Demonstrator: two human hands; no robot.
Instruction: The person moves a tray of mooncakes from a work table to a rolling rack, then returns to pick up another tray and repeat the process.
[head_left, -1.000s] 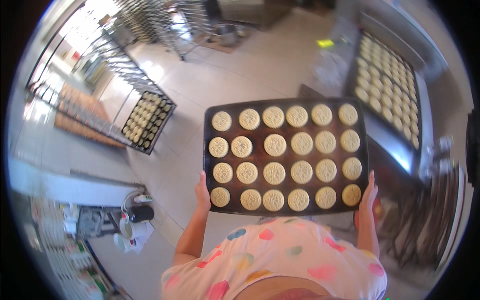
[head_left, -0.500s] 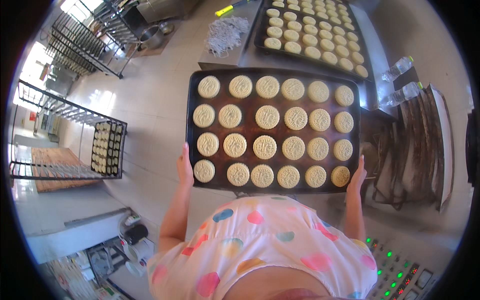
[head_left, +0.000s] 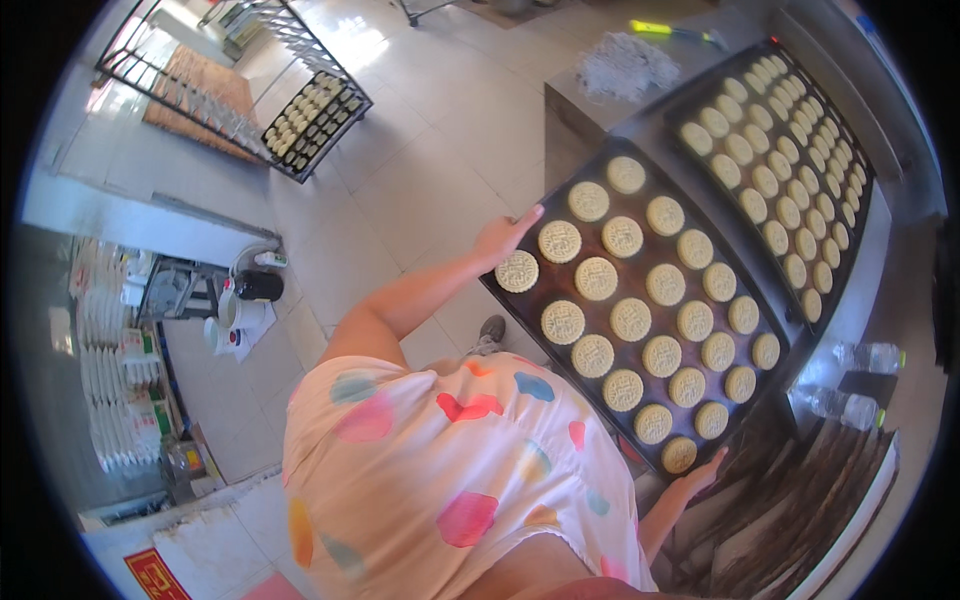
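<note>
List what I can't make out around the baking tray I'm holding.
All in the head view:
Most fingers of the left hand and right hand: hidden beneath the baking tray.
Tray's underside: hidden by its own top.
Second shoe: probably behind the spotted top or tray; one shoe shows.
Upper-left pastries: any surface pattern, too small.
Red panel: cut off by the bottom edge.
</note>
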